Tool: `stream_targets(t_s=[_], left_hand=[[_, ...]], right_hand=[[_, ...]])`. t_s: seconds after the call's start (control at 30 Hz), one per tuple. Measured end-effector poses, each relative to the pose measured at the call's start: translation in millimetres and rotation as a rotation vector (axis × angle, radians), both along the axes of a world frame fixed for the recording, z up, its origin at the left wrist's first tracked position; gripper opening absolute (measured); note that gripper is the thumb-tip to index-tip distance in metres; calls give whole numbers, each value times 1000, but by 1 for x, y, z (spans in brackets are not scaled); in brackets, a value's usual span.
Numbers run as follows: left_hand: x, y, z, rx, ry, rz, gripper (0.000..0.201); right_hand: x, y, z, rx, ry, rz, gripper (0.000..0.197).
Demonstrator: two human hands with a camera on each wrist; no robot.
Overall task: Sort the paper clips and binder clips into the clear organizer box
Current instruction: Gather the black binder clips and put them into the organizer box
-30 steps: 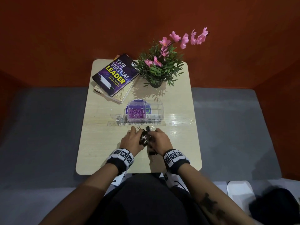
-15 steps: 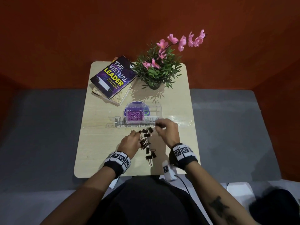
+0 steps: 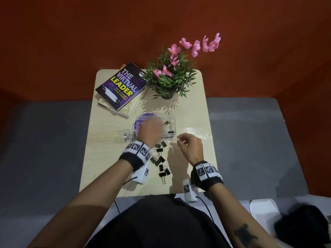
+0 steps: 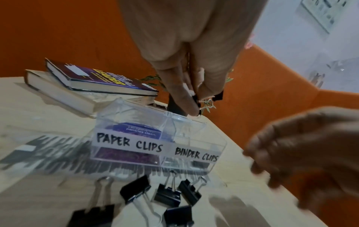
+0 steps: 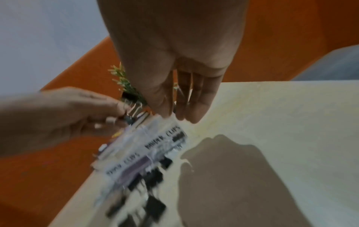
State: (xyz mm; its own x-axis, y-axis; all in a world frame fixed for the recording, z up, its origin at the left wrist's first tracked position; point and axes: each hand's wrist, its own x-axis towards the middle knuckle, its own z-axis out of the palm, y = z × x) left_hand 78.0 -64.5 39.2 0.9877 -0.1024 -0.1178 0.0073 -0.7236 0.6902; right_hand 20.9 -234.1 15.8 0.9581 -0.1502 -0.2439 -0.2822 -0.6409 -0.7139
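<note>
Presently the clear organizer box point(image 4: 158, 144) sits mid-worktop point(image 3: 107, 158): purple paper clips point(image 4: 124, 155) in its left compartment, one black binder clip point(image 3: 170, 130) in the right. Left hand point(image 3: 149, 130) pinches another over the box; right hand point(image 3: 189, 146) hangs loosely curled, empty. Loose binder clips point(image 3: 160, 161) lie before the box. Only the left wrist view resolves the labels "PAPER CLIPS" and "BINDER CLIPS".

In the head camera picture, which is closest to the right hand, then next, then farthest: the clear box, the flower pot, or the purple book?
From the right hand:
1. Clear organizer box, just ahead and to its left.
2. Flower pot, farther back, near the table's far edge.
3. Purple book, at the far left corner.
</note>
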Motion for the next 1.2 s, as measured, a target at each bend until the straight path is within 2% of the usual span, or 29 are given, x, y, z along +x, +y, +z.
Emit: stream_targets(t_s=[0.1, 0.2, 0.33, 0.4, 0.5, 0.6, 0.73, 0.8, 0.9, 0.97, 1.07, 1.2], left_hand=[[10, -7, 0, 4, 41, -3, 14], [-7, 3, -2, 35, 33, 6, 10], [-44, 32, -21, 254, 162, 79, 14], [-59, 40, -34, 346, 245, 29, 28], [-77, 39, -48, 423, 246, -134, 52], [-89, 33, -52, 426, 192, -230, 50], [-95, 36, -49, 379, 199, -240, 53], [-93, 37, -46, 415, 217, -238, 72], [-86, 32, -45, 464, 333, -288, 107], [-83, 25, -47, 497, 379, -334, 116], [-85, 19, -52, 443, 339, -281, 96], [-91, 22, -60, 383, 256, -275, 63]], right_hand=[[-29, -4, -16, -44, 94, 181, 19], [-48, -1, -27, -138, 144, 302, 26], [-59, 15, -34, -224, 300, 423, 74], [-61, 26, -35, -272, 312, 477, 87], [-61, 39, -37, -350, 265, 537, 84], [-55, 39, -38, -331, 228, 513, 67], [-43, 27, -35, -246, 200, 466, 50], [-38, 24, -33, -244, 202, 440, 63], [-30, 28, -30, -288, 264, 473, 112], [-25, 35, -28, -345, 286, 547, 124], [-26, 47, -27, -387, 273, 610, 103], [-36, 45, -31, -327, 186, 526, 66]])
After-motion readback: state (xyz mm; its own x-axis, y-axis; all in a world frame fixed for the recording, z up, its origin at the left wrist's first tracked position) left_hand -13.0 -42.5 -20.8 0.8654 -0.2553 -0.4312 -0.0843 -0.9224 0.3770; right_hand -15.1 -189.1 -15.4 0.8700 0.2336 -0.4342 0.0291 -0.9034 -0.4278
